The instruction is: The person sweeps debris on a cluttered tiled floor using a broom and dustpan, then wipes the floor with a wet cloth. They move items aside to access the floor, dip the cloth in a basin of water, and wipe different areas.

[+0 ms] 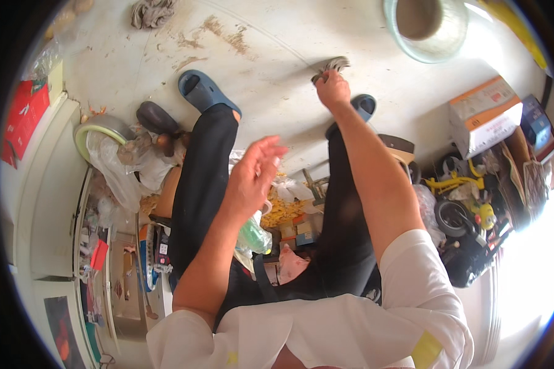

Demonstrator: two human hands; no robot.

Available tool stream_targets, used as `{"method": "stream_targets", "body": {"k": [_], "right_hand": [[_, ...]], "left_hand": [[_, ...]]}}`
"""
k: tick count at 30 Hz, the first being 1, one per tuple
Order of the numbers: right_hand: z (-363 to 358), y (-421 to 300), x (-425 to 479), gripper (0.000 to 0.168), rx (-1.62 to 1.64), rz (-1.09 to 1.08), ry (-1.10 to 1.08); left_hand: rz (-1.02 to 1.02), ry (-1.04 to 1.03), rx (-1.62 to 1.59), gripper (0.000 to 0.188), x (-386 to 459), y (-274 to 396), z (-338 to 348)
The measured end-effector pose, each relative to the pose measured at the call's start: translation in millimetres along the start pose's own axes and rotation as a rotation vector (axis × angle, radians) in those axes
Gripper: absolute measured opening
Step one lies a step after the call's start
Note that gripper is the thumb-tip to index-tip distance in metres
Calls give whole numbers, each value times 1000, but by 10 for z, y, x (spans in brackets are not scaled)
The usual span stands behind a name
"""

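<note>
My right hand (333,90) reaches down to the pale floor (277,83) and grips a grey cloth (336,64), blurred at its edges. My left hand (256,177) hangs above the floor between my knees, its fingers spread and holding nothing. Brown smears (226,34) mark the floor beyond my blue slipper (205,90). A second crumpled grey cloth (152,13) lies at the top left. At the upper right stands a translucent bucket (450,39) with murky liquid (418,18) inside.
At the right are an orange and white carton (484,115), a blue box (535,120) and a small yellow-framed bike (457,184). Left of my legs lie a dark shoe (156,117), plastic bags (115,170) and a green-rimmed basin (81,140), beside white cabinets (57,207).
</note>
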State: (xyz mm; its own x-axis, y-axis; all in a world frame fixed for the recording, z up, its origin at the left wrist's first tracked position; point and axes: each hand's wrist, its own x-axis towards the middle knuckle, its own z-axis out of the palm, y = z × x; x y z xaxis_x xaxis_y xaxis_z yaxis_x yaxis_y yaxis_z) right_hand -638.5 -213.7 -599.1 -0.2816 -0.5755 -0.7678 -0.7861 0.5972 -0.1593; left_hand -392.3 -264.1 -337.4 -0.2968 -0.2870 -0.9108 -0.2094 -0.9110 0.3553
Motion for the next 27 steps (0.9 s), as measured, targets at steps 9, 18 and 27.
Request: {"method": "stream_targets", "body": {"k": [9,18,27], "right_hand": [[-2152,-1168,-2136,26,329,-90,45],[-4538,-2796,-2245,23,357,-335,414],[-5220,-3756,-338,31,349,-524,504]], "left_hand": [[-8,-32,-72,38,-661,-327,-101],[326,151,68,38,-1180,1333,-832],[380,368,-87,36,-424,1636,-1124]]}}
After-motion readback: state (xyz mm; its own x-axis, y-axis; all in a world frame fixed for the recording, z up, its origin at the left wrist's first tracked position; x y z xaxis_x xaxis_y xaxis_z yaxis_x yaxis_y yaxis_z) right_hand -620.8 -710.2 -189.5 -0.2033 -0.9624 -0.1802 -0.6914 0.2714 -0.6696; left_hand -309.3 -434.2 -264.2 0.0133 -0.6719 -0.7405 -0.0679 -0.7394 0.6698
